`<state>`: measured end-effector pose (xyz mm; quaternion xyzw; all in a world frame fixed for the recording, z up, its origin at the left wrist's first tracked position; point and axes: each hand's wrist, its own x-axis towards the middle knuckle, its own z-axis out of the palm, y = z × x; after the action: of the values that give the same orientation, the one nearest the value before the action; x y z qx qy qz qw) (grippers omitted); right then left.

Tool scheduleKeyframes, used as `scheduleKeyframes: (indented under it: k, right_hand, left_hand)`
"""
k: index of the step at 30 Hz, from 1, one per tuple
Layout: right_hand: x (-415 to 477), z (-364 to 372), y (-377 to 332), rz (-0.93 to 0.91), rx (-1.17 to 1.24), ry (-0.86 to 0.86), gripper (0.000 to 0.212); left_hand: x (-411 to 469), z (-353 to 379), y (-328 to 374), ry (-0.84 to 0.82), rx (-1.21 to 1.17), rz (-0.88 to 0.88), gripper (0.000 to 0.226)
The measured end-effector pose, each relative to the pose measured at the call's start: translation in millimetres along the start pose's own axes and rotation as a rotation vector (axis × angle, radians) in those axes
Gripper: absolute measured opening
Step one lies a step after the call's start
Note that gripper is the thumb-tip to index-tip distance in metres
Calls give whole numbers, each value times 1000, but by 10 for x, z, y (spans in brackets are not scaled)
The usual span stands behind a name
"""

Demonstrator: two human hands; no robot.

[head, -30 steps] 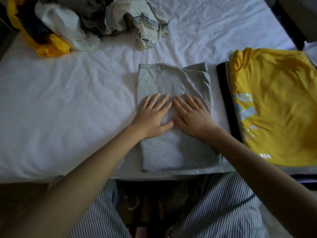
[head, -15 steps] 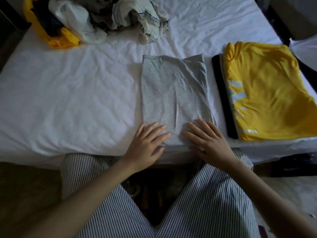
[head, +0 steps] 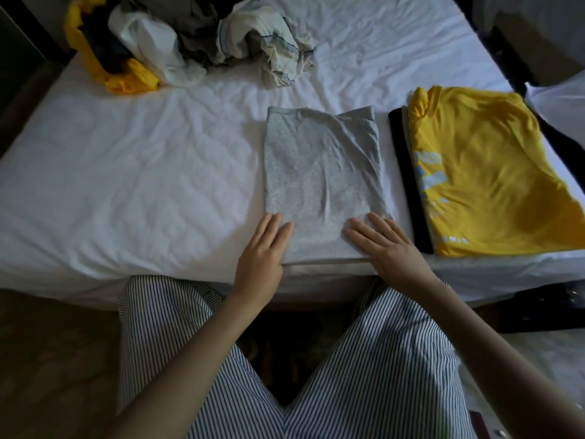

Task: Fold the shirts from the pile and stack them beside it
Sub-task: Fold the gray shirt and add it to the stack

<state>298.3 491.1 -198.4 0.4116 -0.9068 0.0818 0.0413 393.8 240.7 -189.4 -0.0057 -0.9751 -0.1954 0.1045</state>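
Grey shirt (head: 319, 172) (folded) has left hand (head: 262, 248) and right hand (head: 386, 245) flat on near corners.

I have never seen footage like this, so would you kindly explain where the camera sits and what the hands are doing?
There is no machine here: a person wears one camera on the head, looking down at their own hands. They face a bed with a white sheet. A folded grey shirt lies before them. The left hand and right hand lie flat on its near corners, fingers straight, gripping nothing. To the right, a yellow shirt tops the folded stack. At the far left is the unfolded pile.
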Motion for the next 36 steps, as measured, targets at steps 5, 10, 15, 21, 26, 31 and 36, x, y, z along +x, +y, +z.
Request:
scheduleKeyframes:
  k: [5,10,15,21,26,31,36]
  right_hand:
    - [-65,19,57,25,10,-91,66]
    - [19,-92,-37,-10,-4,-84,58]
    - [552,-544,-206,69,87,-33,71]
    - [756,-183,-54,393,114,-183,56]
    - [717,-116,7,456,161,-199,52]
    - [917,-319,66,407,160,76,57]
    - [1339,-340,19,368,129,101,53]
  left_hand:
    - [-128,-6,-225,-135,86,104,73]
    - [33,-288,-30,-341,199,43,80]
    - [595,-448,463,-295,141,76,66]
    - [963,85,209,-310,233,-21,54]
    - [799,-121,-411,-261,157,-264,55]
    - [955,-300,-458,-262,203,-248,53]
    - [1375,-156,-29,-162,192,-86,52]
